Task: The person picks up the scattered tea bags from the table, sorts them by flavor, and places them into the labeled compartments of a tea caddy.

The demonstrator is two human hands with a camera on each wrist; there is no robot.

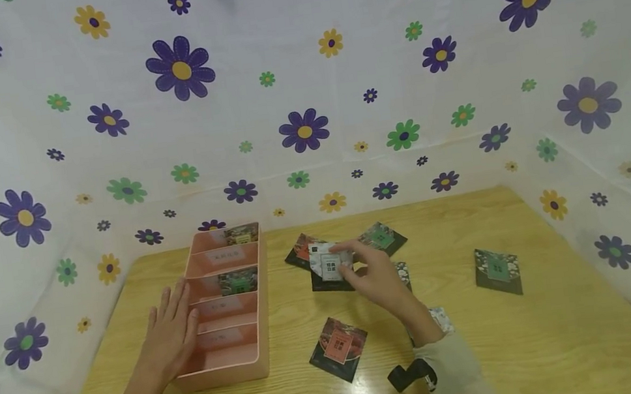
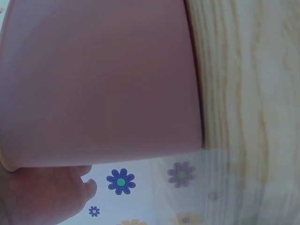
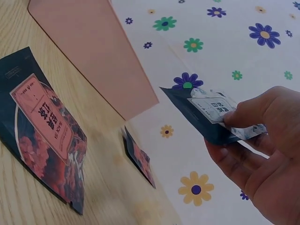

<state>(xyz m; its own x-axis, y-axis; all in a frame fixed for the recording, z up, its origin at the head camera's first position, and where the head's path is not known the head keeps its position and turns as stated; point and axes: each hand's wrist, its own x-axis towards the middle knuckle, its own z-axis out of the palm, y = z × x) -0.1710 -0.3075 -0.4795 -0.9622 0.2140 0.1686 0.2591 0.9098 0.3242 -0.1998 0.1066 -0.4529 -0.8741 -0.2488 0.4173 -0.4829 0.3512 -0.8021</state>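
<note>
My right hand [image 1: 382,284] pinches a tea sachet [image 1: 328,262] with a white label and dark lower part, thumb on the label. In the right wrist view this sachet [image 3: 211,110] is tilted above the table, fingers beneath it. My left hand [image 1: 167,337] lies with straight fingers along the left side of a pink divided box [image 1: 265,334]. In the left wrist view the box's wall [image 2: 98,84] fills most of the picture. A green-labelled sachet [image 1: 238,282] sits in the middle compartment, and a yellow-labelled one [image 1: 242,235] in the farthest.
A red-labelled sachet [image 1: 339,350] lies on the wooden table [image 1: 575,336] right of the box, another red one [image 1: 301,249] behind the held sachet. Green-labelled sachets lie farther back [image 1: 382,237] and right [image 1: 498,271]. Beneath my right forearm, more sachets [image 1: 441,319] are partly hidden. Flowered cloth surrounds the table.
</note>
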